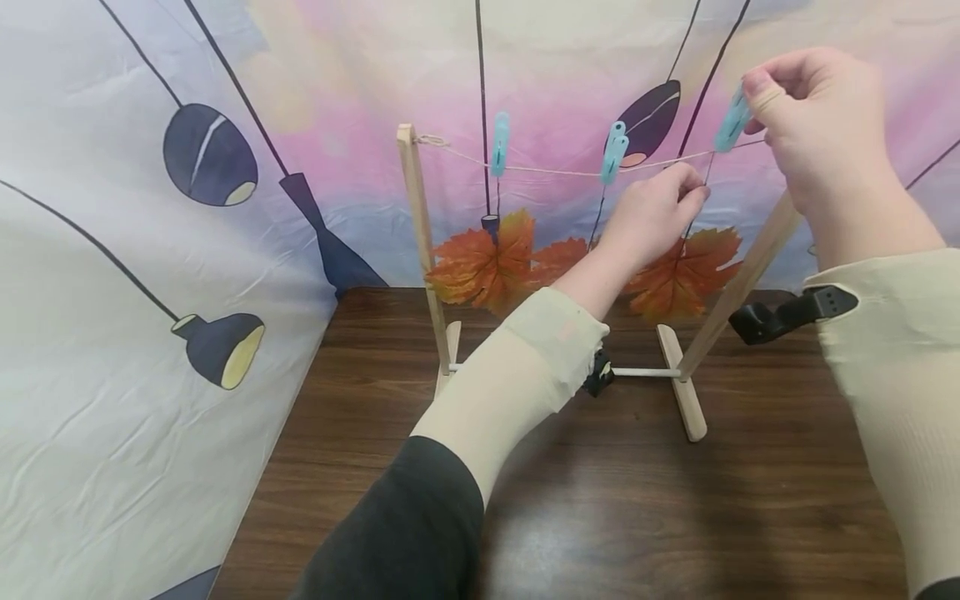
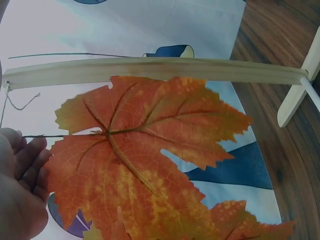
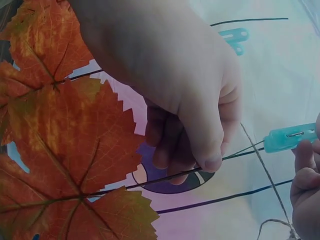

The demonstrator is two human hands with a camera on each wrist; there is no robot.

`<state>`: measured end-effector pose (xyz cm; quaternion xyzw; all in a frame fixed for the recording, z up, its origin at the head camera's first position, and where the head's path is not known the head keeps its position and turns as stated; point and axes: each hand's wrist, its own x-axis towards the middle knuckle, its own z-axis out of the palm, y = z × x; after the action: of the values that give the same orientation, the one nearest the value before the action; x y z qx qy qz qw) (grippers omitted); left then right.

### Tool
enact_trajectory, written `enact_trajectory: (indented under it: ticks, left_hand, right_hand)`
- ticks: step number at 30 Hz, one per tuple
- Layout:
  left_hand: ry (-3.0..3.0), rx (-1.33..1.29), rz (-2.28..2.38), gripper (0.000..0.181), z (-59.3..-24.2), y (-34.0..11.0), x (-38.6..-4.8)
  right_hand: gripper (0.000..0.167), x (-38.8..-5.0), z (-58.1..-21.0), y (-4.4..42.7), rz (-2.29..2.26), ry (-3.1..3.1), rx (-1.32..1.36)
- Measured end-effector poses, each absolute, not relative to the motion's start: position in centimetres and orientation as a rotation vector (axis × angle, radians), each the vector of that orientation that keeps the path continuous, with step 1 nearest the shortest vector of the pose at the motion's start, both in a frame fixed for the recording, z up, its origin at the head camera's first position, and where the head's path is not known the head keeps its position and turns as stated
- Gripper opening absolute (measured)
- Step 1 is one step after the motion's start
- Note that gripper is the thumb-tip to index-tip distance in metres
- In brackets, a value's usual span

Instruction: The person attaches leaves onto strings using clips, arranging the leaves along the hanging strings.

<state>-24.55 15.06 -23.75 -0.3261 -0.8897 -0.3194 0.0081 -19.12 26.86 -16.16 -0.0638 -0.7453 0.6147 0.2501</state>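
Observation:
My left hand (image 1: 652, 204) pinches the thin dark stem (image 3: 170, 177) of an orange maple leaf (image 2: 130, 140), which hangs below the string line. Up at the right, my right hand (image 1: 832, 125) squeezes the top end of a light blue clothespin (image 1: 733, 118) between thumb and fingers. The lower end of this clothespin meets the string (image 1: 555, 172), and the stem's tip reaches its mouth in the right wrist view. Whether it bites on the stem cannot be told. Further left, a second clothespin (image 1: 500, 146) and a third clothespin (image 1: 613, 157) sit on the string with leaf stems below them.
A wooden stand bears the string between its left post (image 1: 422, 217) and its slanting right post (image 1: 738, 287). A white crossbar (image 1: 647, 372) joins its feet on the dark brown table (image 1: 600, 492). Behind it hangs a pastel cloth (image 1: 360, 67) printed with lamps.

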Motion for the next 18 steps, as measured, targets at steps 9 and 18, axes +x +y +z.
enact_trajectory:
  ticks: [9,18]
  left_hand:
    - [-2.78,-0.988,-1.005,0.022,-23.73,15.13,-24.64]
    - [-2.777,-1.012,-0.969,0.021,-23.99,15.17,-24.75]
  right_hand:
    - [0.005,-19.11,-16.28,26.35,1.577,-2.083,-0.169]
    - [0.004,-19.09,-16.53,26.0,1.514,-2.104,-0.147]
